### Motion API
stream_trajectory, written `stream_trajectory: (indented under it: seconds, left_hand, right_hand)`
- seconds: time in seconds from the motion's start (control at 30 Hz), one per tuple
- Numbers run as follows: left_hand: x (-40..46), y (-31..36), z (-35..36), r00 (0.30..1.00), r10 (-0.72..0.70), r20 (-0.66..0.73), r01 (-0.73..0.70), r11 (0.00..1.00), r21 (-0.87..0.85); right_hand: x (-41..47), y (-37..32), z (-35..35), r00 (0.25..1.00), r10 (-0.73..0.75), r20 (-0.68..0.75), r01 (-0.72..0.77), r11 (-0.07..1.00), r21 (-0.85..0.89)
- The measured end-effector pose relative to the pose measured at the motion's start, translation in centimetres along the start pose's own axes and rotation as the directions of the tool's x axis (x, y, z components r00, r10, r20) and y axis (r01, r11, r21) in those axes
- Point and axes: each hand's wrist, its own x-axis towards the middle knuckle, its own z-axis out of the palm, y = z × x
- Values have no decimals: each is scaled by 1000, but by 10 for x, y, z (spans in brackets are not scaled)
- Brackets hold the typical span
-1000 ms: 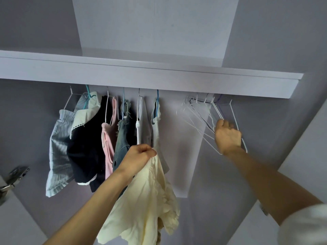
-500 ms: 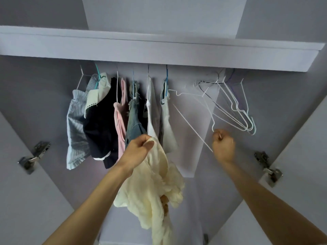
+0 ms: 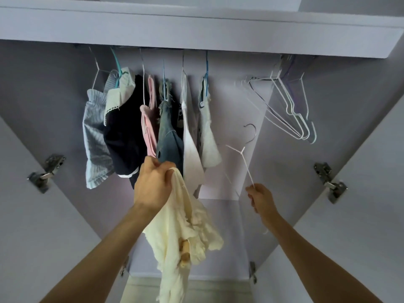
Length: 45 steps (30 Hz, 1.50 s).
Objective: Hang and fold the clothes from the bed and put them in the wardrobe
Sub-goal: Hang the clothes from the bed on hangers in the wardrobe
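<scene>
My left hand (image 3: 153,184) grips the top of a cream garment (image 3: 181,235), which hangs crumpled below my fist in front of the open wardrobe. My right hand (image 3: 261,199) holds a white wire hanger (image 3: 246,165) by one of its arms, off the rail, with its hook (image 3: 251,132) pointing up. Several garments hang on the left part of the rail: a striped grey piece (image 3: 95,136), a dark one (image 3: 124,132), a pink one (image 3: 149,127), a denim one (image 3: 168,138) and two pale ones (image 3: 192,149).
A bunch of bare white hangers (image 3: 293,110) hangs at the right end of the rail. A shelf (image 3: 196,29) runs above the rail. Both wardrobe doors stand open, with hinges (image 3: 44,171) at left and hinges (image 3: 330,182) at right. Pale floor (image 3: 142,289) shows below.
My right hand has pulled one white hanger off the rail and brought it down toward me. My left hand still holds the cream garment. The view has tilted downward.
</scene>
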Motion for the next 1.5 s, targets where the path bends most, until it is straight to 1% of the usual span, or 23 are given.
stream_trajectory:
  seconds: [0.07,0.1,0.17,0.27,0.37,0.43,0.47,0.53,0.6,0.7,0.77,0.83,0.9,0.97,1.03,1.07,1.1,1.13,1.23,1.33,1.37,1.43,1.5]
  left_hand:
    - [-1,-4,0,995,-92,24,93,994,-52]
    - [-1,-6,0,992,-121,23,122,989,-87]
    - [-1,-10,2,990,-139,5,138,977,-163]
    - [1,-9,0,984,-175,18,173,950,-261]
    - [4,-6,-1,978,-201,54,208,943,-260]
    - [5,-4,-3,974,-213,71,224,942,-250]
    - [6,-3,-4,972,-223,78,236,939,-250]
    - [10,-4,-6,963,-254,89,269,930,-250]
    - [14,-5,-6,950,-294,106,312,915,-255]
    - [20,-8,-3,924,-346,160,378,887,-266]
    - [23,-8,1,910,-361,206,406,877,-257]
    - [23,-6,5,901,-360,242,416,875,-247]
    - [20,-3,9,900,-338,275,405,880,-247]
    - [17,3,10,907,-297,298,373,895,-244]
    - [14,8,8,920,-253,300,323,922,-213]
    - [13,11,6,927,-233,294,298,934,-198]
    - [11,14,4,933,-219,286,280,941,-190]
    - [9,15,0,937,-208,282,266,946,-187]
    - [5,18,-9,950,-160,268,217,956,-197]
    - [0,18,-28,964,-117,238,179,949,-259]
    - [0,16,-35,965,-105,239,175,940,-294]
    - [-1,12,-48,965,-68,254,150,937,-315]
    - [0,8,-56,965,-68,255,160,919,-360]
  right_hand:
    - [-13,10,9,985,-109,-130,105,994,-40]
    - [-19,13,13,973,-159,-166,153,987,-46]
    - [-21,15,17,959,-216,-185,209,976,-59]
    - [-10,2,17,956,-221,-193,212,975,-65]
    - [-8,-8,12,931,-234,-281,222,972,-74]
    - [-17,-10,10,886,-304,-349,300,951,-68]
    - [-21,-8,9,869,-320,-377,335,942,-27]
    - [-27,-7,8,868,-268,-417,332,939,88]
    - [-29,-9,8,883,-166,-438,264,949,171]
    - [-32,-20,8,907,-12,-421,151,942,301]
    - [-35,-27,8,914,67,-399,112,906,409]
    - [-37,-35,8,938,93,-334,116,824,555]
    - [-38,-43,8,974,90,-207,84,705,704]
    - [-40,-51,12,996,69,-61,11,571,821]
    - [-41,-62,22,997,52,59,-76,482,873]
    - [-43,-68,28,995,47,91,-102,471,876]
    - [-45,-75,36,994,45,101,-110,474,874]
    - [-48,-82,45,995,40,97,-104,499,861]
    - [-58,-97,63,1000,-10,-9,13,599,801]
    - [-63,-97,70,986,-107,-129,165,764,624]
    - [-62,-96,71,979,-141,-150,202,797,569]
    - [-58,-96,71,970,-176,-166,238,826,512]
    - [-52,-97,74,962,-223,-159,271,859,435]
